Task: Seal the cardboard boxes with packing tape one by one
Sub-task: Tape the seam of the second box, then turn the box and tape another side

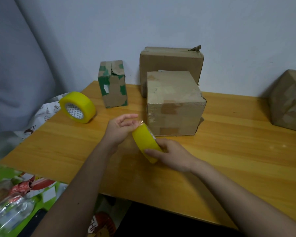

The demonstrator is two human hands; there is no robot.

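Right hand (169, 153) gripping yellow tape roll (146, 144), left hand (121, 128) pinching its loose end, square cardboard box (174, 103) just beyond both hands, second tape roll (78, 106) beyond the left hand

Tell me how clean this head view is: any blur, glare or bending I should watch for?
Head view: even, dim, bluish light with soft shadows; a small glint on the clear tape end peeled from the yellow tape roll held by the right hand, near the left hand; the brown paper-wrapped box at the right edge is blurred; wide-angle bending curves the wooden table edges.
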